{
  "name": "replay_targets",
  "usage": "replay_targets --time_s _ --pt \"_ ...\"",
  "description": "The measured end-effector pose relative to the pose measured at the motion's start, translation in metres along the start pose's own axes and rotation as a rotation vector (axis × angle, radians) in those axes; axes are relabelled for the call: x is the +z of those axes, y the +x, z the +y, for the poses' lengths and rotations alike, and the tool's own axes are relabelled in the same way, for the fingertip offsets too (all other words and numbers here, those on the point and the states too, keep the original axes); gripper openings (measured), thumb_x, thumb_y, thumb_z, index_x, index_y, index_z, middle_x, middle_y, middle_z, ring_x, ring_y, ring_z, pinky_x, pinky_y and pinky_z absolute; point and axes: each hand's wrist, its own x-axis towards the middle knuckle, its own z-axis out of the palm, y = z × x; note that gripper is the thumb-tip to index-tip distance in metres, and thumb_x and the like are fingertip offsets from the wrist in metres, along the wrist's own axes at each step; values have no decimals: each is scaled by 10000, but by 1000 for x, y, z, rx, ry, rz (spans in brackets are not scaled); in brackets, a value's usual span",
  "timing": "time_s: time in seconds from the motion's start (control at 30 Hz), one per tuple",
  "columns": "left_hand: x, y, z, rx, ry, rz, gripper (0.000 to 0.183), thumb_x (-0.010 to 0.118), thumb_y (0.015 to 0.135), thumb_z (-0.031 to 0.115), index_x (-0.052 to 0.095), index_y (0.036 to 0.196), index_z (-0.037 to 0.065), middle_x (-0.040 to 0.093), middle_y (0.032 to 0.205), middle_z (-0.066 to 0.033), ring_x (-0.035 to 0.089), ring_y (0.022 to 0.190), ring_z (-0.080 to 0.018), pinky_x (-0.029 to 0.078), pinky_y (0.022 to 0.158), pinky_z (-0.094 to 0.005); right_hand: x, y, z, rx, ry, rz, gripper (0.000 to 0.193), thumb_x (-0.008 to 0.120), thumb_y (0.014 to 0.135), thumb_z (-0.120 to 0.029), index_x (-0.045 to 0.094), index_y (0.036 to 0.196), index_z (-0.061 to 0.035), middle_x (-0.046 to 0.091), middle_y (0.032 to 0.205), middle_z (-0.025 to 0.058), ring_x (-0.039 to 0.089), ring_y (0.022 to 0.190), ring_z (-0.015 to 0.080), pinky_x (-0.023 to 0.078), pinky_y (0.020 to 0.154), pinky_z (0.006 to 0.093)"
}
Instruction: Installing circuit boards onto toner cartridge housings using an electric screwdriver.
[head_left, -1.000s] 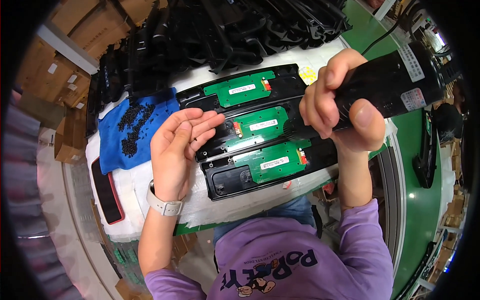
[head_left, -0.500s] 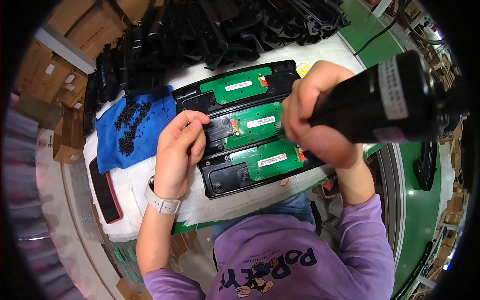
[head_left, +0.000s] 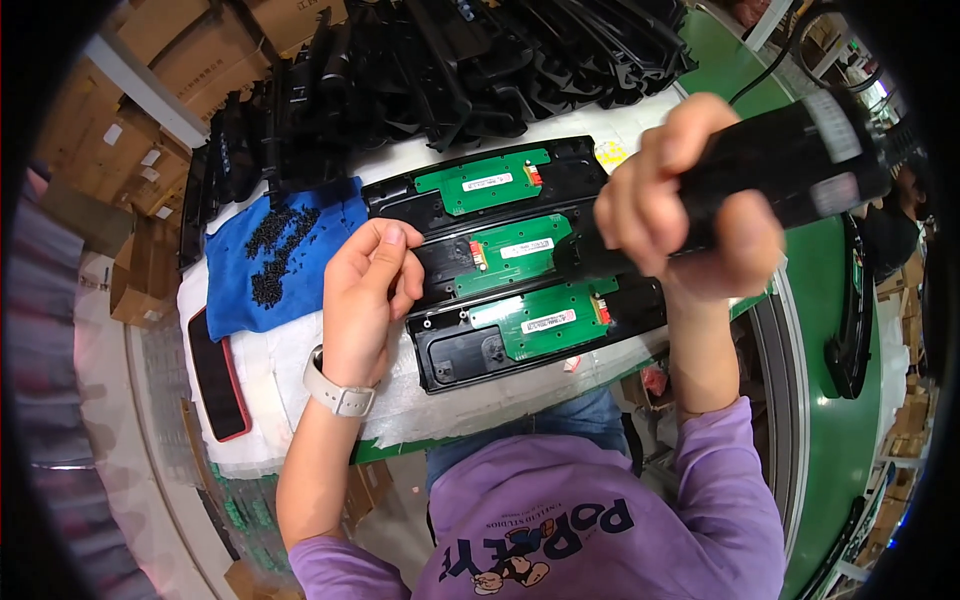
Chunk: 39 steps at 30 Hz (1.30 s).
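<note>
My right hand (head_left: pixel 665 205) is wrapped round a thick black electric screwdriver (head_left: pixel 790 165), blurred by motion. Its dark front end slants down over the right part of the middle circuit board (head_left: pixel 500 255); whether the bit touches is hidden. Three black plastic panels lie in a row before me, each with a green board, a white label and a red-and-white connector. At the left end of the middle panel (head_left: pixel 435 265), my left hand (head_left: pixel 365 280) is closed, thumb pressed to forefinger. Anything in that pinch is too small to make out.
A blue cloth (head_left: pixel 225 285) with a heap of small black screws (head_left: pixel 270 250) lies left of the panels, above a phone (head_left: pixel 220 385) in a red case. Black plastic parts (head_left: pixel 450 75) pile up behind. Another black panel (head_left: pixel 850 340) lies on the green surface at right.
My right hand and the screwdriver have shifted right and tilted differently. My left hand's thumb now lies on top of the forefinger. The whole view has shifted slightly.
</note>
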Motion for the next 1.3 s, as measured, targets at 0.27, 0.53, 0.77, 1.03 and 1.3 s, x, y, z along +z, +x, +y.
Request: replay_targets --time_s 0.27,0.53,0.77,1.03,1.3 --pt "12 -10 6 -102 -176 -227 137 527 871 34 499 1005 27 619 758 -97 402 503 -42 320 468 -158 28 18 -5 -94 291 -18 470 477 857 -417 452 1100 -15 470 685 14 458 512 119 399 626 316" --pt "9 -13 5 -105 -79 -271 90 539 888 84 560 931 7 627 773 -87 406 486 -22 315 449 -148 27 10 -3 -91 96 104 473 487 852 -423 463 1092 -16 461 681 7 444 507 114 395 623 313" --pt "7 -13 6 -100 45 -245 119 611 842 90 593 914 -3 618 759 -62 450 539 -24 335 461 -146 31 6 -2 -59 58 172 462 479 856 -423 469 1077 -17 457 678 7 434 506 114 391 622 312" --pt "5 -11 5 -151 -15 -293 115 606 843 77 604 916 -11 633 763 -95 442 500 -29 334 445 -149 37 9 3 -70 148 211 450 462 861 -422 479 1057 -17 451 672 8 423 503 115 385 619 310" --pt "-3 -8 2 32 -58 -162 185 609 852 147 605 952 -8 629 769 -72 437 526 -37 341 478 -172 31 39 18 -44 251 171 405 405 892 -385 500 1019 -13 442 645 4 420 501 115 391 596 306"
